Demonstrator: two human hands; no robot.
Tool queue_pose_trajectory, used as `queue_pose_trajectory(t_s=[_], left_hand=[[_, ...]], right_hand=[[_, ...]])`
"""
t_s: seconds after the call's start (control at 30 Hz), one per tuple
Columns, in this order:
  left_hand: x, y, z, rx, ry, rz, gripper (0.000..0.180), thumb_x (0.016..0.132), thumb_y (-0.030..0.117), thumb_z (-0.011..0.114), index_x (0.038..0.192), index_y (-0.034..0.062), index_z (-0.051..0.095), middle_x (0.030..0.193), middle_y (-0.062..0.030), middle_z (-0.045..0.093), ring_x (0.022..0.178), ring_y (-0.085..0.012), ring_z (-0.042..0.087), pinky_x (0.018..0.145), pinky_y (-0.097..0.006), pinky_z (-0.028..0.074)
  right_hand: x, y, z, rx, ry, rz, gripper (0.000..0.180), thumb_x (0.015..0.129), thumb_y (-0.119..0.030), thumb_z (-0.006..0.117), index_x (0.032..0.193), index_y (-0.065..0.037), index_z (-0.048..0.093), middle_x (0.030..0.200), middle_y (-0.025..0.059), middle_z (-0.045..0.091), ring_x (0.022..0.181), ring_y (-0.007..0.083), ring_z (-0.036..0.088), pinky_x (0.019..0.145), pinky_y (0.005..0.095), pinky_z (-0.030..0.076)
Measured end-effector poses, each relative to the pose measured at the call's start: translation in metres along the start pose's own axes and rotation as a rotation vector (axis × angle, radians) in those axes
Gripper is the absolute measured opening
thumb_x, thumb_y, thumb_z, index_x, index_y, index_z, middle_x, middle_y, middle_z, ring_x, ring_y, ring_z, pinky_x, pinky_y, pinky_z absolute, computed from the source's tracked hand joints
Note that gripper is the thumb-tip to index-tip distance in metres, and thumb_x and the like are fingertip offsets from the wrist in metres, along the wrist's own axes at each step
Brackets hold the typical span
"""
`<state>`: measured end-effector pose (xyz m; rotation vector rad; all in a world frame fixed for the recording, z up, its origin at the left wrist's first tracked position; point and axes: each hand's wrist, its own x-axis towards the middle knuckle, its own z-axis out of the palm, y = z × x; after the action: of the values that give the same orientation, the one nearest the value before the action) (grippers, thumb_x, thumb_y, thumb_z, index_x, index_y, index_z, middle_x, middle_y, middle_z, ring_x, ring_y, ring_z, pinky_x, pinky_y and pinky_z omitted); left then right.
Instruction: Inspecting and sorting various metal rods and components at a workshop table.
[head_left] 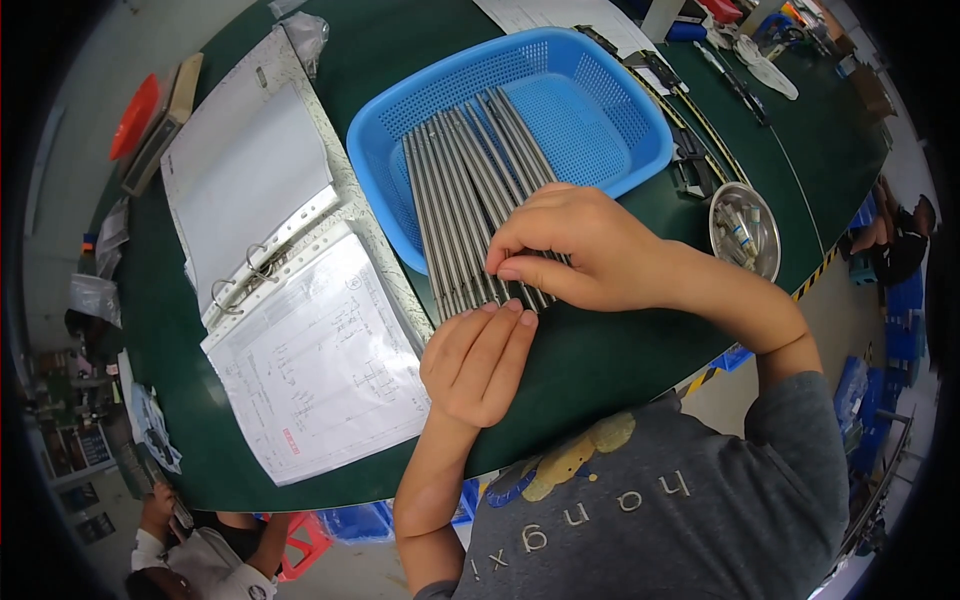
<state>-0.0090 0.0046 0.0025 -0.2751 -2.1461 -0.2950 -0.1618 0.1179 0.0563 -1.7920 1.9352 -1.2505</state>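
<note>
The metal rods [440, 200] lie side by side in the blue basket [580, 110], their near ends sticking out past its near side, and toward the right some of them slant and leave narrow gaps. At these near ends is the left hand [474, 368], its fingers pressed together and the fingertips touching the rod ends; whether they grip one, I cannot tell. The right hand [590, 250] is bent above the rods, thumb and index finger brought close to each other, but I cannot tell if something is pinched between them. The step in hand seems to be handling the rods at their near ends. In my judgement, the next move calls for a fine touch on a single rod, so that its neighbours do not roll. Left of the basket an open ring binder [310, 370] lies on the green table [600, 365]; on the right stands a metal bowl [770, 248] with small parts.
</note>
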Motion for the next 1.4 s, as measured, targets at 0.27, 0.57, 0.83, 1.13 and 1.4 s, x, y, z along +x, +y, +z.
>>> queue_pose_trajectory(t_s=[0.27, 0.57, 0.83, 1.13, 1.4], left_hand=[[-0.002, 0.0, -0.001, -0.003, 0.012, 0.0, 0.019, 0.067, 0.003, 0.069, 0.086, 0.0005, 0.07, 0.089, -0.0093, 0.067, 0.085, -0.021, 0.06, 0.068, -0.031, 0.053], [0.0, -0.002, -0.003, -0.004, -0.002, 0.01, 0.02, 0.066, 0.002, 0.07, 0.086, 0.0003, 0.07, 0.089, -0.0095, 0.066, 0.085, -0.0212, 0.06, 0.065, -0.03, 0.052], [0.003, -0.002, 0.001, 0.013, 0.023, 0.01, 0.019, 0.066, 0.003, 0.071, 0.084, 0.0013, 0.069, 0.086, -0.007, 0.065, 0.083, -0.0204, 0.06, 0.063, -0.03, 0.052], [0.002, 0.006, 0.011, 0.07, 0.086, -0.03, 0.017, 0.069, 0.005, 0.072, 0.086, 0.0081, 0.071, 0.085, -0.0028, 0.064, 0.077, -0.0176, 0.057, 0.06, -0.029, 0.046], [0.002, 0.009, 0.012, 0.099, 0.063, -0.021, 0.017, 0.069, 0.006, 0.072, 0.086, 0.0087, 0.071, 0.086, -0.0021, 0.064, 0.079, -0.0178, 0.057, 0.061, -0.029, 0.045]], right_hand=[[-0.005, -0.002, 0.001, -0.117, 0.065, -0.038, 0.007, 0.078, -0.012, 0.067, 0.082, -0.007, 0.065, 0.074, 0.0033, 0.064, 0.071, 0.0222, 0.061, 0.072, 0.0349, 0.044], [0.013, -0.002, -0.003, -0.259, -0.015, -0.16, 0.011, 0.076, -0.018, 0.066, 0.075, -0.007, 0.061, 0.071, 0.0047, 0.06, 0.071, 0.0255, 0.058, 0.074, 0.037, 0.043], [0.012, -0.004, 0.002, -0.279, 0.008, -0.184, 0.008, 0.078, -0.015, 0.065, 0.077, -0.007, 0.061, 0.07, 0.004, 0.059, 0.068, 0.025, 0.057, 0.073, 0.0366, 0.043], [-0.014, 0.0, -0.013, -0.158, 0.003, 0.01, 0.008, 0.083, -0.015, 0.063, 0.081, -0.007, 0.061, 0.07, 0.0038, 0.061, 0.067, 0.0232, 0.058, 0.075, 0.0358, 0.042], [-0.014, 0.003, -0.011, -0.163, 0.059, -0.048, 0.009, 0.081, -0.014, 0.064, 0.079, -0.007, 0.06, 0.07, 0.0042, 0.06, 0.066, 0.0241, 0.057, 0.076, 0.0365, 0.042]])
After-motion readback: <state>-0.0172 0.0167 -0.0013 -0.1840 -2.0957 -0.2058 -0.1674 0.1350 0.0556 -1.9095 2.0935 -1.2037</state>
